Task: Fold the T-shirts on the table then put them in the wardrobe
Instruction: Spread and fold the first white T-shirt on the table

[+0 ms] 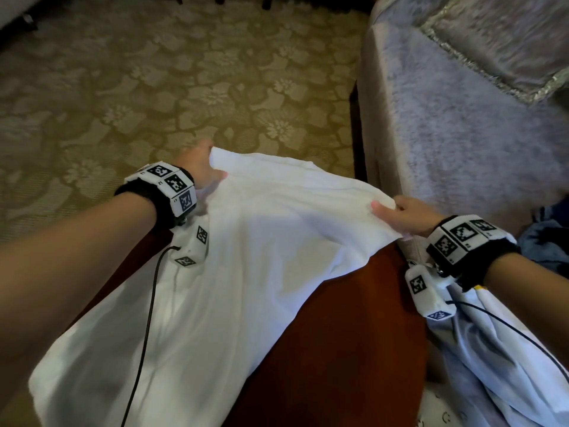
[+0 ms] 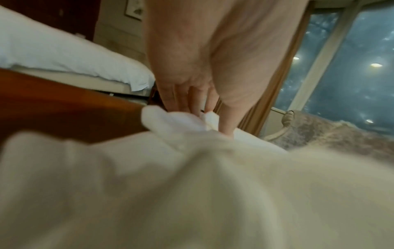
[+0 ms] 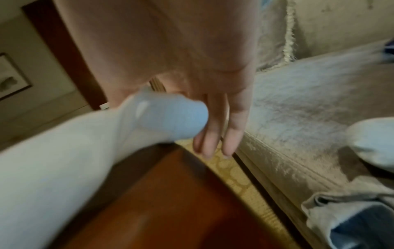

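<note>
- Your left hand (image 1: 198, 164) pinches the far left corner of one white T-shirt (image 1: 215, 288), thumb on top and fingers under the bunched cloth.
- The white T-shirt is soft, lightly creased cotton; it lies spread over the table (image 1: 332, 349), its far edge lifted between your two hands and its near part hanging off the table's left side.
- The table is glossy reddish-brown wood with a rounded edge.
- Your right hand (image 1: 403, 215) grips the shirt's far right corner between thumb and forefinger; the other fingers (image 3: 232, 134) hang straight.
- One pale blue-white garment (image 1: 492, 349) lies crumpled under your right wrist, on the table's right side.
- One sofa (image 1: 462, 134) with fuzzy grey upholstery stands just beside the table.
- The carpet (image 1: 154, 87) carries a tan floral pattern.
</note>
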The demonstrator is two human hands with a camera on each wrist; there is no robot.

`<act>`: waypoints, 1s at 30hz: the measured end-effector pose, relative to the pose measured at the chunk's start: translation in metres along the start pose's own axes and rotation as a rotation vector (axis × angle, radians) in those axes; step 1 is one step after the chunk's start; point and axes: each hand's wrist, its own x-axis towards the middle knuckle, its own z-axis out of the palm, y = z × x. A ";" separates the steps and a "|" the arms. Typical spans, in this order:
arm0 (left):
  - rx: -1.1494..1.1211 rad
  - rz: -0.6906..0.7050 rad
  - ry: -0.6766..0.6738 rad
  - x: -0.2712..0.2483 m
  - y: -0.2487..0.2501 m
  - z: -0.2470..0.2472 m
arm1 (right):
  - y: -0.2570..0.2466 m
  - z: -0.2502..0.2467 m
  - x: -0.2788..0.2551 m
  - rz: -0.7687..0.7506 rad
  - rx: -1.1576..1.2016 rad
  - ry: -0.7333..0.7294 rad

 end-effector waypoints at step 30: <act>-0.789 0.286 0.320 -0.136 -0.010 -0.138 | -0.094 -0.055 -0.132 -0.428 0.981 0.091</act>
